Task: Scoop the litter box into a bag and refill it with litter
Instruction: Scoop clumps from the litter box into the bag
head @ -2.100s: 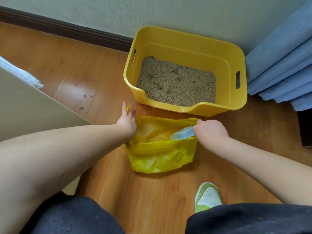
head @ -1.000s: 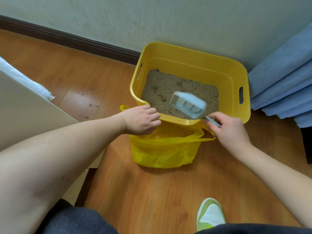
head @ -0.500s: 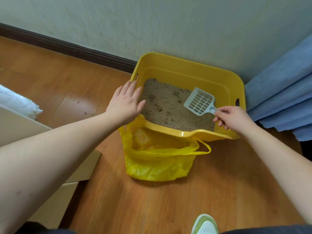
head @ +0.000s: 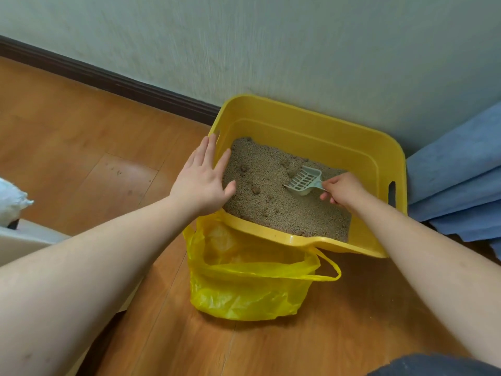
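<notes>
A yellow litter box (head: 306, 123) stands on the wood floor against the wall, holding tan litter (head: 273, 204) with a few darker clumps. My right hand (head: 341, 189) grips the handle of a pale slotted scoop (head: 303, 181), whose front edge digs into the litter near the box's middle. My left hand (head: 202, 177) lies flat with fingers spread on the box's left rim. A yellow plastic bag (head: 244, 289) stands open on the floor right in front of the box, its mouth under the front rim.
A blue curtain (head: 458, 180) hangs at the right beside the box. A beige board (head: 24, 240) and a white bag (head: 10, 202) sit at the left edge. A dark baseboard (head: 108, 80) runs along the wall. My dark-trousered knee (head: 439, 366) shows at bottom right.
My right hand lifted the scoop out of the bag, carried it over the box and lowered it into the litter. My left hand let go of the bag and moved to the box's left rim.
</notes>
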`<state>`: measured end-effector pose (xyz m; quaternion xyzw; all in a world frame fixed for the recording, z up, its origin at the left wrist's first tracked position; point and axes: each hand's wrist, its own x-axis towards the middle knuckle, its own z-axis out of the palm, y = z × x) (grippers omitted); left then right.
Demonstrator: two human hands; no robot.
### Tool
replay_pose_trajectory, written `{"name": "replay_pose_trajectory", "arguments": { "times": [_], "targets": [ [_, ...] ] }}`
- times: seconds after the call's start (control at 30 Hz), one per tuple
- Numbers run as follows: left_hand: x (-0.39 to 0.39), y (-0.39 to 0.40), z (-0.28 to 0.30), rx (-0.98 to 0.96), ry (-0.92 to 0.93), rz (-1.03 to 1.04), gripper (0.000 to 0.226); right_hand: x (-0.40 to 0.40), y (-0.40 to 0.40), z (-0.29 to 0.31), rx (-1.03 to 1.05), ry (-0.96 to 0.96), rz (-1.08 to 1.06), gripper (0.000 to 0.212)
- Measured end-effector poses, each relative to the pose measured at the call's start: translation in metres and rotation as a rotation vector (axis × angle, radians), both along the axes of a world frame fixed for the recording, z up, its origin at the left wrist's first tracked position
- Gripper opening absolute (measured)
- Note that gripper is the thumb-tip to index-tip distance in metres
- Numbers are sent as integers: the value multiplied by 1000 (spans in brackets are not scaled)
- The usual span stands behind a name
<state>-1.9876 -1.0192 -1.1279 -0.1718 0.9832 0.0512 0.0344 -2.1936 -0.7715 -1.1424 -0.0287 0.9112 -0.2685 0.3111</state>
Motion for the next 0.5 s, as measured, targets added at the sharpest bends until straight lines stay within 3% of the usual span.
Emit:
{"name": "replay_pose_trajectory", "arguments": {
  "times": [0.2,0.5],
  "targets": [
    [1,1,-1,-4,7,-8,73,-2,-21,-21,-35,-27,-70,28],
    [2,1,-3,-12,44,-6,76,17,-37,-57,-128,-223,-176,31]
  ]
}}
